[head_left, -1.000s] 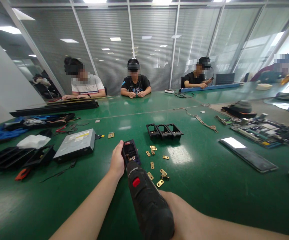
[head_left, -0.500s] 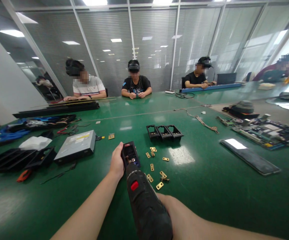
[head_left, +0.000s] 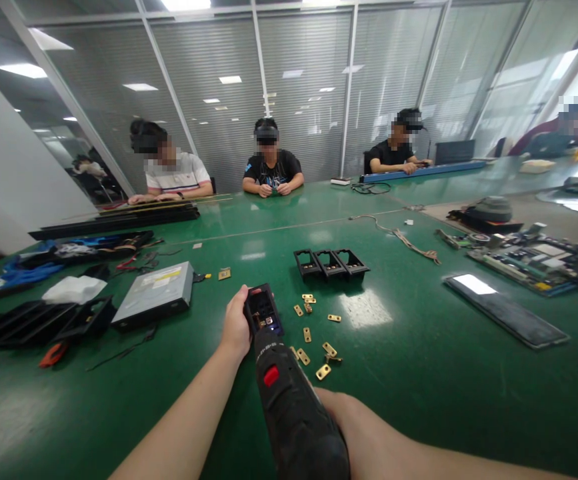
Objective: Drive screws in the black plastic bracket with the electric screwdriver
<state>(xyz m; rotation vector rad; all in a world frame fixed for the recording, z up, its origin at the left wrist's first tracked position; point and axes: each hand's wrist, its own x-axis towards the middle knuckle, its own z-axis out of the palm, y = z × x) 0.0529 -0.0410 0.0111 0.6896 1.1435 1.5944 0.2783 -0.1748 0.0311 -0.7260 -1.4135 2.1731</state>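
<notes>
My left hand (head_left: 237,325) is closed round the left side of a small black plastic housing (head_left: 263,301), tilted so that its hollow faces me. Brass-coloured metal shows inside it. In my right hand (head_left: 341,420) is a black cordless drill (head_left: 289,400) with a red switch, its chuck end at the lower edge of the housing. The drill hides the bit's tip and most of my right fingers. Several small brass plates (head_left: 307,335), each with two holes, lie scattered just right of the housing. Beyond them stand black frames (head_left: 329,263) in a row.
An optical disc drive (head_left: 156,293) lies to the left, near black trays (head_left: 23,323) and an orange-handled tool (head_left: 53,355). A phone-like slab (head_left: 503,310) and circuit boards (head_left: 543,257) lie on the right. Several people sit across the green table (head_left: 419,400).
The view has shifted slightly. The drill stays at the housing, and both hands keep their hold. Another brass plate edge shows beside the drill.
</notes>
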